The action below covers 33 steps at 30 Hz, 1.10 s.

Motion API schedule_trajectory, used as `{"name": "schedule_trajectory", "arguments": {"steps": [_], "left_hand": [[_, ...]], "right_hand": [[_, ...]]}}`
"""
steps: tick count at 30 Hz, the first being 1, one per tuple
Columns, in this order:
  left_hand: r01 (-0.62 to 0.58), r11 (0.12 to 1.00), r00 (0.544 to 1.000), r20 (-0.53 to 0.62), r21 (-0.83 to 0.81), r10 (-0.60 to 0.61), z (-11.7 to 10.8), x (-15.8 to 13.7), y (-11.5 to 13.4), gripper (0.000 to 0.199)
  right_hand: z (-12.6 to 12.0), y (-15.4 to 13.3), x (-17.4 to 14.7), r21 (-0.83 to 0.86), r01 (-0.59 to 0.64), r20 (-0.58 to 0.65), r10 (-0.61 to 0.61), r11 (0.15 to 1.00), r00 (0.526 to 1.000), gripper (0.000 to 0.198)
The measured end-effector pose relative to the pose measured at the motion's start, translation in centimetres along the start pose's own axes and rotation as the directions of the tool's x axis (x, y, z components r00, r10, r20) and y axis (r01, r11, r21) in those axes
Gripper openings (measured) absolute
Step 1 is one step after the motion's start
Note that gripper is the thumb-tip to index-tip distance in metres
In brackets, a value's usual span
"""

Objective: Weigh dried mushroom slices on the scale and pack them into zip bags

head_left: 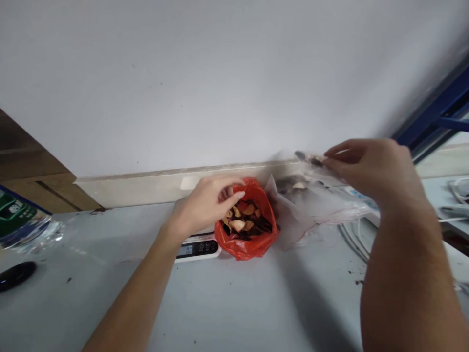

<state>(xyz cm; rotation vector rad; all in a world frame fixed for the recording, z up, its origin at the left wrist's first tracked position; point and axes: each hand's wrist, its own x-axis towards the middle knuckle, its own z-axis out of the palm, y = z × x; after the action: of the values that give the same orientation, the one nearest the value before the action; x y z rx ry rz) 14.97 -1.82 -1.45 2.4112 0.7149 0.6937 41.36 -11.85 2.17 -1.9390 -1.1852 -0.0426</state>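
Note:
A red plastic bag [252, 249] stands open, with pale and dark dried slices [238, 225] inside. My left hand [205, 203] curls its fingers and thumb at the bag's left rim, gripping the plastic. My right hand [370, 164] is raised over a clear plastic bag [311, 205] to the right. Its thumb and fingers are pinched on small dark dried pieces [308, 159], smeared by motion. More dark bits show through the clear bag. Partly behind my left hand lies a white kitchen scale [200, 248], its display apparently reading 0.
A bottle with a green label [18, 220] and a black rounded object [16, 276] are at the left, near a wooden box [54, 193]. A wall [220, 88] rises behind the table. White cables [355, 239] and a blue frame [436, 107] are on the right.

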Motion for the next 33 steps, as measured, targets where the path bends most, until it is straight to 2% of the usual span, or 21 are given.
{"name": "schedule_trajectory", "arguments": {"steps": [1, 3, 5, 7, 10, 12, 15, 19, 23, 25, 27, 28, 30, 33], "left_hand": [[0.010, 0.999, 0.998, -0.069, -0.053, -0.014, -0.1, 0.0, 0.0, 0.028], [0.014, 0.982, 0.981, -0.189, -0.191, -0.051, -0.2, 0.1, 0.0, 0.039], [-0.014, 0.941, 0.967, -0.244, -0.338, -0.073, -0.3, 0.1, 0.0, 0.041], [-0.033, 0.877, 0.966, -0.240, -0.478, -0.094, -0.4, 0.1, -0.2, 0.032], [0.012, 0.806, 0.947, -0.253, -0.592, -0.200, -1.1, 0.1, -1.0, 0.019], [0.050, 0.833, 0.905, -0.328, -0.550, -0.271, -1.9, 0.0, -1.6, 0.018], [0.084, 0.912, 0.855, -0.440, -0.401, -0.273, -3.2, -0.4, -2.4, 0.015], [0.141, 0.952, 0.850, -0.459, -0.273, -0.257, -4.2, -1.0, -2.7, 0.020], [0.192, 0.970, 0.858, -0.454, -0.152, -0.241, -4.7, -1.5, -3.4, 0.035], [0.178, 0.982, 0.837, -0.514, -0.067, -0.187, -4.8, -1.8, -3.8, 0.037], [0.158, 0.987, 0.820, -0.562, 0.039, -0.109, -5.0, -2.0, -3.8, 0.028], [0.157, 0.983, 0.829, -0.553, 0.091, -0.081, -5.1, -2.2, -3.7, 0.021], [0.167, 0.968, 0.869, -0.492, 0.188, -0.054, -5.2, -2.6, -3.0, 0.013], [0.152, 0.967, 0.930, -0.360, 0.206, -0.070, -5.1, -3.0, -1.7, 0.019]], "right_hand": [[-0.2, -0.8, -0.3, 0.081, -0.047, -0.003, 0.047, 0.996, 0.999, 0.005], [0.1, -2.7, -1.0, 0.302, -0.125, 0.154, 0.081, 0.945, 0.985, 0.017], [1.1, -4.4, -1.6, 0.476, -0.181, 0.362, -0.004, 0.860, 0.932, 0.027], [2.6, -5.8, -2.1, 0.583, -0.207, 0.496, -0.142, 0.786, 0.857, 0.030], [4.8, -6.6, -2.3, 0.646, -0.244, 0.578, -0.253, 0.724, 0.776, 0.028], [5.7, -6.4, -2.3, 0.642, -0.310, 0.615, -0.229, 0.701, 0.755, 0.029], [5.9, -6.0, -2.1, 0.595, -0.370, 0.690, -0.217, 0.714, 0.690, 0.045], [5.5, -6.0, -2.2, 0.503, -0.247, 0.752, -0.278, 0.828, 0.598, 0.040], [5.9, -6.6, -2.6, 0.444, -0.213, 0.831, -0.311, 0.870, 0.461, 0.029], [6.5, -7.0, -2.9, 0.440, -0.162, 0.841, -0.342, 0.883, 0.420, 0.028], [7.3, -7.3, -3.1, 0.456, -0.107, 0.824, -0.373, 0.884, 0.427, 0.028], [7.8, -7.4, -3.3, 0.460, -0.091, 0.813, -0.378, 0.883, 0.442, 0.028], [8.6, -7.6, -3.6, 0.457, -0.090, 0.796, -0.362, 0.885, 0.486, 0.024], [9.4, -8.0, -4.1, 0.464, -0.128, 0.764, -0.322, 0.877, 0.559, 0.019]]}}
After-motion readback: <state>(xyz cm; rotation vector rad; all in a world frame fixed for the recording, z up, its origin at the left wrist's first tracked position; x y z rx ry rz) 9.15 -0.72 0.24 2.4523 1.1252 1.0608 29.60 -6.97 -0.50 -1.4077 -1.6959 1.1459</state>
